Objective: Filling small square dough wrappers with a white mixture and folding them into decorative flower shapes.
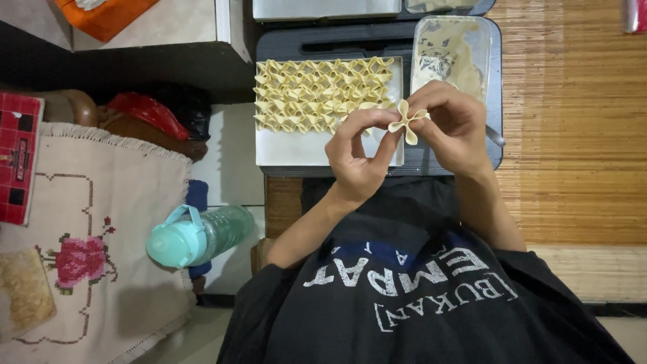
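Both my hands pinch one small pale dough piece (405, 121), folded into a bow-like shape, above the near edge of a dark tray (323, 42). My left hand (357, 152) grips its left side with thumb and forefinger. My right hand (455, 125) holds its right side. Behind the hands, a white sheet (296, 148) carries several rows of folded dough pieces (317, 91) of the same shape. A clear rectangular container (450, 47) with pale dough or filling stands at the tray's right.
A teal-capped green water bottle (199, 236) lies on its side at the left. An embroidered cloth (87, 222) covers the left. A red checked box (17, 158) sits at the far left edge. A woven bamboo mat (573, 128) lies to the right.
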